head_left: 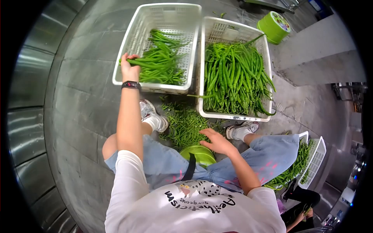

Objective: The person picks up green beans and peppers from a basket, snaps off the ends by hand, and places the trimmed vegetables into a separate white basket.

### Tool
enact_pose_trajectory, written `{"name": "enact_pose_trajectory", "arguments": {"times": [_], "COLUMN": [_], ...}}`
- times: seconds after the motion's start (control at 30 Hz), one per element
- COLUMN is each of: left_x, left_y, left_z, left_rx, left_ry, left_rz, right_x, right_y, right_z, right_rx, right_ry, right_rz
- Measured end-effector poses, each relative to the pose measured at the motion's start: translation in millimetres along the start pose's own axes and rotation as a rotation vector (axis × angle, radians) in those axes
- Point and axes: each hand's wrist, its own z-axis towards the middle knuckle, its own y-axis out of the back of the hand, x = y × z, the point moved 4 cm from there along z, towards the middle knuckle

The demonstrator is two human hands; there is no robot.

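Left hand (pixel 129 70) is closed around a small bunch of peppers (pixel 147 62) right over the near-left corner of the left basket (pixel 125 54), upper middle of the frame. Right hand (pixel 217 141) is open and holding nothing, fingers spread just above the stem pile (pixel 184 122) on the floor, centre of the frame.

What I'd worry about: the bunch hangs right at the basket rim, so a loose grip could drop a few outside onto the wet-looking floor. Also those scraps lie between both sneakers (pixel 153 114), so they could get trodden on or cause a slip.

Around it: the right basket (pixel 233 115) is heaped with long green peppers (pixel 233 73), some poking over the edge. The person sits on a green stool (pixel 200 153), and there's 1 more green stool (pixel 274 25) at upper right. A 3rd basket (pixel 316 155) and another person (pixel 303 202) crowd the lower right, so there's not much room on that side.
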Motion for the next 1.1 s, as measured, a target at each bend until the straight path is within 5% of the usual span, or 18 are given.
{"name": "enact_pose_trajectory", "arguments": {"times": [0.17, 0.4, 0.57, 0.63, 0.7, 0.77, 0.87, 0.97, 1.03, 1.1], "left_x": [0.7, 7.7, 9.3, 5.4, 0.0, -5.9, 7.8, 15.0, 22.5, 43.9], "left_y": [22.7, 77.8, 116.4, 126.2, 138.4, 161.3, 110.7, 96.7, 71.2, 22.1], "left_z": [78.7, 140.9, 161.5, 157.1, 171.0, 195.8, 147.4, 148.5, 137.6, 83.6], "left_rx": [0.030, -0.145, -0.239, -0.232, -0.442, -0.469, -0.409, -0.295, -0.262, -0.112], "left_ry": [0.007, 0.052, 0.029, 0.096, -0.014, -0.133, -0.244, -0.371, -0.400, -0.713], "left_rz": [-0.053, -0.038, 0.336, 0.570, 0.671, 0.780, 0.774, 0.847, 1.032, 1.261], "right_x": [-9.4, -12.6, -51.9, -48.9, -60.1, -50.7, -66.0, -79.9, -84.7, -86.1], "right_y": [65.1, 107.5, 77.7, 97.8, 129.0, 159.8, 168.5, 160.1, 167.2, 180.6], "right_z": [9.9, 79.2, 134.7, 135.5, 130.4, 124.8, 142.9, 165.9, 167.5, 159.7], "right_rx": [-0.190, -0.464, -0.250, -0.583, -0.691, -0.871, -1.035, -0.802, -0.828, -0.839], "right_ry": [-0.144, 0.039, 0.036, -0.023, -0.316, -0.322, -0.222, -0.450, -0.446, -0.489], "right_rz": [0.296, -0.239, -0.401, -0.063, -0.017, -0.075, -0.533, -0.599, -0.502, -0.352]}}
